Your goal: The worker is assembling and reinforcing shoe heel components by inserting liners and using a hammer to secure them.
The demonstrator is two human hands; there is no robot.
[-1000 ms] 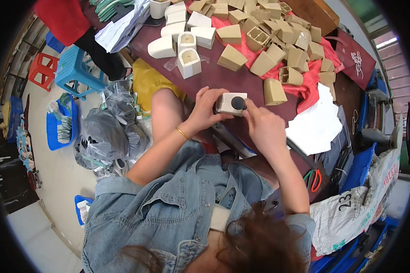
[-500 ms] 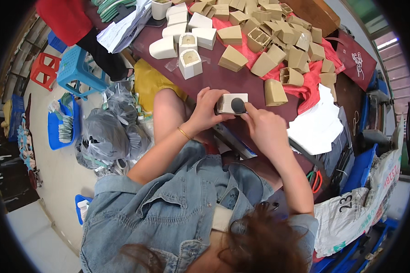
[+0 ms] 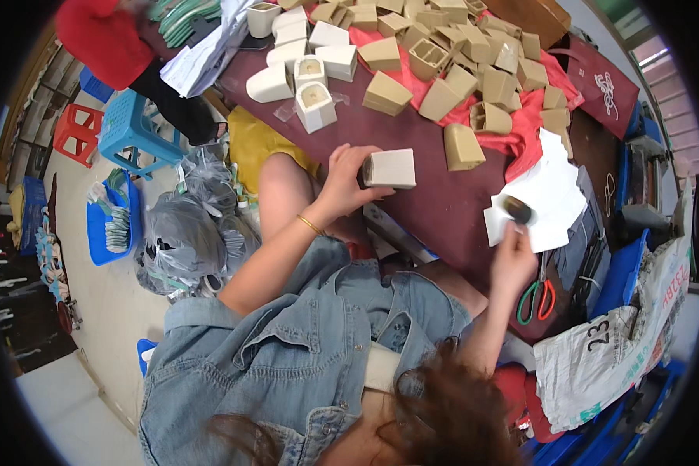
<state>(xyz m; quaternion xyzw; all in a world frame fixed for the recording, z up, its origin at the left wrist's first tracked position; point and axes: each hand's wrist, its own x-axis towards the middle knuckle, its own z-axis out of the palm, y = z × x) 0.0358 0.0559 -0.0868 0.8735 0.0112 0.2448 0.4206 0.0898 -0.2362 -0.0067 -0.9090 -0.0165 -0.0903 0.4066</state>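
Note:
My left hand grips a whitish, box-shaped block by its left end, over the edge of the dark red table. Off to the right, my right hand is closed on a small dark tool with a rounded head. Motion smears the tool, so its exact kind cannot be told. It is above or on white paper sheets, apart from the block. Several white hollow blocks stand beyond my left hand. A lone tan block lies between the hands, farther back.
Many tan blocks are heaped on red cloth at the back. Scissors lie right of my right forearm, near a white sack. Grey plastic bags and a blue stool stand left. Another person in red is at upper left.
My right hand has drawn the dark tool off the whitish block and carried it right, to the paper sheets. My left hand keeps hold of the block, shifted slightly left.

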